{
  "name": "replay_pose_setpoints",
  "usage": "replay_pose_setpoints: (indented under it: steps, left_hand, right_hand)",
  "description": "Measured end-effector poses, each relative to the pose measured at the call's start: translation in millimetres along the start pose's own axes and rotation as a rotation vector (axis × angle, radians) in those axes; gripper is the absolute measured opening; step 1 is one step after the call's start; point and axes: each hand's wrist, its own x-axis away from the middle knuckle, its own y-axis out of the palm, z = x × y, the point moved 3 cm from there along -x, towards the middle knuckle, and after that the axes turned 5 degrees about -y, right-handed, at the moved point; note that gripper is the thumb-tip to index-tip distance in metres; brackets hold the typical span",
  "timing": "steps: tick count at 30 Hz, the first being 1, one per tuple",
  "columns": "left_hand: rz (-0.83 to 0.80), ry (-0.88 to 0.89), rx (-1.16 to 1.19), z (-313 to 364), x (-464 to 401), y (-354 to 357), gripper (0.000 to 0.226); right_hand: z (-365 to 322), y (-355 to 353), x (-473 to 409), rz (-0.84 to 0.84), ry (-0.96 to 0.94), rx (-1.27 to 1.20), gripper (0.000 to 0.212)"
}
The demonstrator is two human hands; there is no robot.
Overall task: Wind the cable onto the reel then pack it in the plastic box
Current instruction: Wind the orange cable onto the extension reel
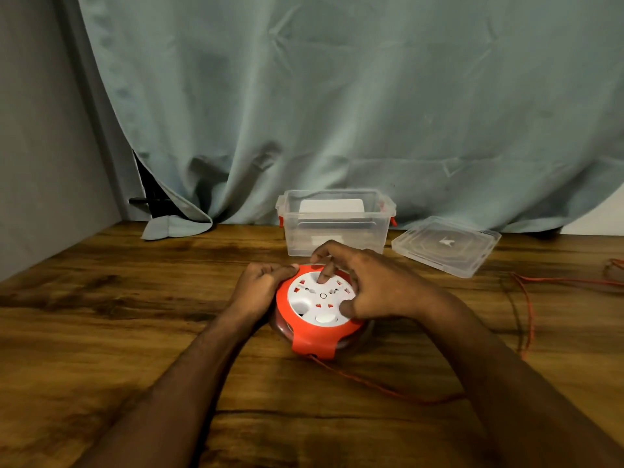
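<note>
A round red reel (315, 339) with a white socket face lies flat in the middle of the wooden table (135, 332). My left hand (261, 287) grips its left rim with curled fingers. My right hand (364, 285) lies over the white face, one finger pushed into a hollow near the top and the thumb pressing at the lower right. A thin red cable (371, 383) leaves the reel's front, passes under my right forearm and runs off to the right edge. Behind the reel stands the clear plastic box (337, 238), open, with red clips.
The box's clear lid (445, 246) lies flat to the right of the box. A grey-green curtain (337, 113) hangs along the table's back edge. Loose red cable loops lie on the table at the far right (526, 309).
</note>
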Motion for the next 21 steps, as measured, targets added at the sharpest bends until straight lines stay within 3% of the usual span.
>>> replay_pose_setpoints:
  steps: [5, 12, 21]
  left_hand:
    - [0.024, 0.016, 0.028, -1, -2, 0, 0.036]
    - [0.021, 0.016, 0.025, -3, -4, -2, 0.025]
    - [-0.013, 0.040, 0.020, 3, 2, 1, 0.032]
  right_hand:
    - [-3, -3, 5, 0.009, 0.019, 0.042, 0.075]
    - [-11, 4, 0, 0.147, 0.060, 0.229, 0.064]
    - [-17, 21, -11, 0.249, 0.078, 0.197, 0.044]
